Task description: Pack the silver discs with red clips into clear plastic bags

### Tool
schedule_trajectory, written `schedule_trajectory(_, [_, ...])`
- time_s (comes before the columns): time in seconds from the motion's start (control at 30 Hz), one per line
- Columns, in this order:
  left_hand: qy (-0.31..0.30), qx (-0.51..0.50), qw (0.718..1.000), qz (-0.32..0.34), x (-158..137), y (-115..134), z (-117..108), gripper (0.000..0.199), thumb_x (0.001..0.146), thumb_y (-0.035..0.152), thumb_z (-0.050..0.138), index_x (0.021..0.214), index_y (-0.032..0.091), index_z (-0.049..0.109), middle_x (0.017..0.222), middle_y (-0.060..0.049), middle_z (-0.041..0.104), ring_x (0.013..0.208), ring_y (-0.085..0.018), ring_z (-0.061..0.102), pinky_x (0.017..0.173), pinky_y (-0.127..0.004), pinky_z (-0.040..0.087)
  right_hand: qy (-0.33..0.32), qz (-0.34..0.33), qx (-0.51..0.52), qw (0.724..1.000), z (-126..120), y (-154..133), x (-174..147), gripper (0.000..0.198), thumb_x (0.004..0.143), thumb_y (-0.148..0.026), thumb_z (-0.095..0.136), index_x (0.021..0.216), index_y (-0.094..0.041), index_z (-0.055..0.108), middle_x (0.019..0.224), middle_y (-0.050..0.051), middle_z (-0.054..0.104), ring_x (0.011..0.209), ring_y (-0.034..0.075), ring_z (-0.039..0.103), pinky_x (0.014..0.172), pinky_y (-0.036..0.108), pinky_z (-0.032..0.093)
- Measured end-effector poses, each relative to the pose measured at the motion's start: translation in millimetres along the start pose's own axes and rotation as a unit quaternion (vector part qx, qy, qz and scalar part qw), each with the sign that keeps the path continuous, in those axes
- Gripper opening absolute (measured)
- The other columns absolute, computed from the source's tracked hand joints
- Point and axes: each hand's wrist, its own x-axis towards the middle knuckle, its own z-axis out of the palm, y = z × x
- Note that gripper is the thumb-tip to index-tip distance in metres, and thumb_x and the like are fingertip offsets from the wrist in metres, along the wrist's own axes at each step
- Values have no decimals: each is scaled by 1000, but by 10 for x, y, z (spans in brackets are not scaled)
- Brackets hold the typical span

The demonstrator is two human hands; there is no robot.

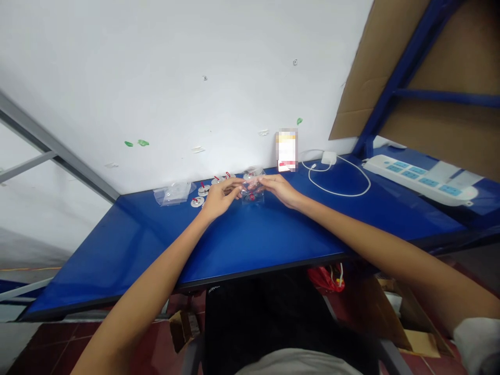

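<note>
Both of my hands meet over the back of the blue table (pixel 234 245). Between them is a small clear plastic bag (pixel 255 199) with something dark and red inside, too small to make out. My left hand (pixel 224 195) pinches the bag's left upper edge. The fingers of my right hand (pixel 278 188) close on its right upper edge. Several white discs with red loops, such as this disc (pixel 198 201), lie beside and behind my left hand, partly hidden by it. More clear plastic bags (pixel 174 192) lie to the left of the discs.
A phone (pixel 286 151) with a blurred screen leans against the white wall. Right of it are a charger (pixel 328 157) with a looped white cable and a white power strip (pixel 422 179). Below the table are a red bag (pixel 327 278) and cardboard boxes (pixel 414 317).
</note>
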Motion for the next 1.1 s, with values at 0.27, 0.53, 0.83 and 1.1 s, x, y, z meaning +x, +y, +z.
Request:
schedule_trajectory(0.27, [50,-4,998,-30,0,-9,65,32,98,44,72,116,21,84,89,-5,81,78,-22,78,74,-35,65,0,24,42,999,62,-42,-18,51,89,-69,83,104,-21,88,113,11,85,111,29,77,108,45,57])
schedule_trajectory(0.53, [147,40,988,-11,-38,142,149,28,99,42,70,111,21,83,102,-6,84,82,-21,80,79,-34,65,5,-10,-26,1000,80,-11,-2,58,92,-77,76,109,-23,88,113,10,86,108,30,78,101,46,60])
schedule_trajectory(0.83, [140,105,981,80,-50,222,-42,31,105,39,65,128,21,76,112,-9,81,88,-20,78,84,-35,63,27,-17,-26,999,81,-19,3,56,95,-76,72,112,-26,88,118,10,86,116,31,79,101,44,61])
schedule_trajectory(1.1, [6,287,936,202,-15,172,-90,28,109,38,65,130,27,79,135,-11,78,129,-30,72,112,-49,56,5,-20,-17,1000,67,-4,-11,47,96,-71,74,101,-26,88,112,8,85,113,29,78,106,46,58])
